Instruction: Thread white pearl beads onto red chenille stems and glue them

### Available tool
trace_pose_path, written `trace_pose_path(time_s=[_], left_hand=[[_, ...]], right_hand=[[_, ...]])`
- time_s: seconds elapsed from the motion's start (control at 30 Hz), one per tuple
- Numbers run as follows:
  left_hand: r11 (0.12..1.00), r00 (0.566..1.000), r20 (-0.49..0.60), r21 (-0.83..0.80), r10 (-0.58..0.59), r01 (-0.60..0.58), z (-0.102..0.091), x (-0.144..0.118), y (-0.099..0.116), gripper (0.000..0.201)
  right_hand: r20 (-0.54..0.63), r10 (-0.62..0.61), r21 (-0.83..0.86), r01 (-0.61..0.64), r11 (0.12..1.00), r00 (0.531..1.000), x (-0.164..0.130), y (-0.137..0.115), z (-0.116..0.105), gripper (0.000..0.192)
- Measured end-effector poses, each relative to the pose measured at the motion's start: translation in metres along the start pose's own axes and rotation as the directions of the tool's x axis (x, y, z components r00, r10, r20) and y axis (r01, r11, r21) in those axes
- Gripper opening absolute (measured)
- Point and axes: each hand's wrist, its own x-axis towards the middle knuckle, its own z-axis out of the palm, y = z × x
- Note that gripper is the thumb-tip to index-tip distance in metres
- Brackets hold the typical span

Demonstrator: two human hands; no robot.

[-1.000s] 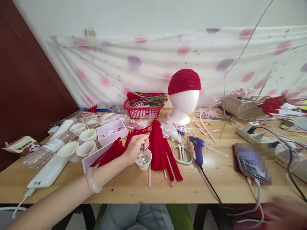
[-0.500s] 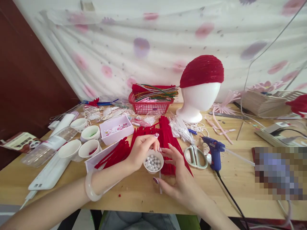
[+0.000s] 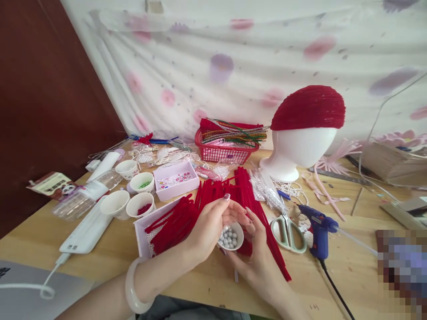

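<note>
A small white cup of pearl beads (image 3: 230,236) is held above the wooden table (image 3: 350,271) between both hands. My left hand (image 3: 208,224) cups it from the left, thumb and forefinger curled over its rim. My right hand (image 3: 258,255) supports it from the right and underneath. Under and behind the hands lies a spread of red pipe cleaners (image 3: 233,195), some lying in a pale pink box (image 3: 142,229). A pale bangle (image 3: 133,289) sits on my left wrist.
Scissors (image 3: 288,231) and a blue glue gun (image 3: 318,226) lie to the right. A white foam head with a red cap (image 3: 305,129), a red basket (image 3: 223,151), several white cups (image 3: 131,191) and a pink tray (image 3: 175,180) stand behind. A white power strip (image 3: 86,229) lies left.
My right hand came in from the lower right and joined the left on the bead cup, which has lifted off the table. The view shifted left and closer.
</note>
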Motion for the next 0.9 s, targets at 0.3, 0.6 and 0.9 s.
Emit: trace_pose_path(time_s=[0.3, 0.6, 0.9], left_hand=[[0.843, 0.998, 0.007, 0.536, 0.056, -0.051, -0.015, -0.033, 0.032, 0.017], [-0.176, 0.921, 0.177, 0.977, 0.347, -0.121, -0.096, -0.088, 0.023, 0.058], [-0.233, 0.823, 0.462, 0.885, 0.33, -0.403, -0.088, -0.078, 0.014, 0.034]], right_hand=[[-0.186, 0.015, -0.061, -0.027, 0.998, 0.982, 0.002, -0.001, 0.006, 0.079], [-0.122, 0.066, -0.085, -0.076, 0.993, 0.99, 0.004, -0.011, 0.011, 0.078], [-0.214, 0.057, -0.176, -0.096, 0.98, 0.975, -0.037, -0.014, -0.02, 0.029]])
